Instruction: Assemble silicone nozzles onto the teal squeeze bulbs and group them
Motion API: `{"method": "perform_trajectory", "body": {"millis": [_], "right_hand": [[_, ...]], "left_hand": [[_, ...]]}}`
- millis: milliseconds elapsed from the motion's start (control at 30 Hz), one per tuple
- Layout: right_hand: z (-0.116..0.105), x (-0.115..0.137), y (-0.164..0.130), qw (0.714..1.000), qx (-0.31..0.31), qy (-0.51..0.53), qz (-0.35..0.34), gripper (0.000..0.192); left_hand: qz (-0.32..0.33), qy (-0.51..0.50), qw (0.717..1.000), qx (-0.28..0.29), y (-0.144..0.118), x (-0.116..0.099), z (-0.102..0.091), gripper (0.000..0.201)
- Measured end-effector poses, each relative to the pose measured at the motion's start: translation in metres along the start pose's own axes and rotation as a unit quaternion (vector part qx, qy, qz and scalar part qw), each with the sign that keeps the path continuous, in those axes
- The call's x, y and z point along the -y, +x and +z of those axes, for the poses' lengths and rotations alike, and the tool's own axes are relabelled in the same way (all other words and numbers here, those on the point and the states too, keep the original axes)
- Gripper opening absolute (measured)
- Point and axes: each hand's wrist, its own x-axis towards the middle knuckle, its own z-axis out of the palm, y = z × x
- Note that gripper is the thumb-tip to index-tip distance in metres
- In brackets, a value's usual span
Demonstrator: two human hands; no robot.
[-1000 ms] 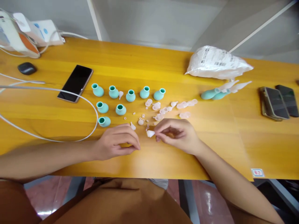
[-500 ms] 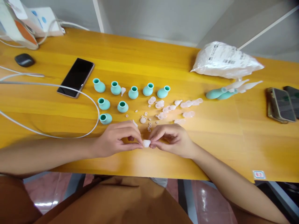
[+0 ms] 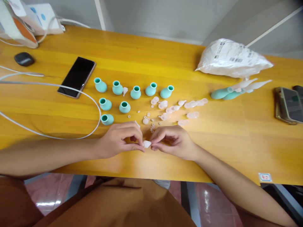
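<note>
My left fingers (image 3: pixel 133 147) and right fingers (image 3: pixel 159 133) are both pinched nearly together, a small white cone (image 3: pixel 147 144) between them over the near side of the table (image 3: pixel 165 170). Right ones have the narrow tip, left ones the wide end, though I honestly can't make out what's tucked in there. My left hand half covers another white piece (image 3: pixel 137 125), those tiny rings (image 3: pixel 152 127) are mush, and the frame chops off the far-right phone (image 3: pixel 298 91).
</note>
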Motion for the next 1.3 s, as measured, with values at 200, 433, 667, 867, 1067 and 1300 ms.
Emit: {"method": "perform_trajectory", "body": {"millis": [200, 433, 667, 867, 1067, 1300], "right_hand": [[-0.0003, -0.0004, -0.0008, 1.000, -0.009, 0.009, 0.001, 0.009], [-0.0032, -0.0020, -0.0004, 0.997, -0.042, 0.059, 0.005, 0.011], [-0.0059, 0.0024, 0.0033, 0.992, -0.079, 0.094, 0.008, 0.009], [-0.0077, 0.0055, 0.0062, 0.988, -0.098, 0.117, 0.021, 0.013], [-0.0082, 0.0050, 0.0062, 0.986, -0.098, 0.131, 0.023, 0.012], [-0.0089, 0.0034, 0.0056, 0.987, -0.101, 0.121, 0.031, 0.016]], "left_hand": [[-0.003, 0.002, 1.000, -0.002, -0.0022, -0.0002, 0.0002, 0.016], [0.017, 0.040, 0.999, -0.009, -0.0022, -0.0005, -0.0020, 0.014], [0.047, 0.088, 0.995, -0.016, -0.0023, -0.0006, -0.0041, 0.025], [0.059, 0.099, 0.993, -0.017, -0.0021, -0.0020, -0.0034, 0.033], [0.053, 0.101, 0.993, -0.012, -0.0029, -0.0018, -0.0040, 0.035], [0.051, 0.096, 0.994, -0.011, -0.0022, -0.0016, -0.0034, 0.035]]}}
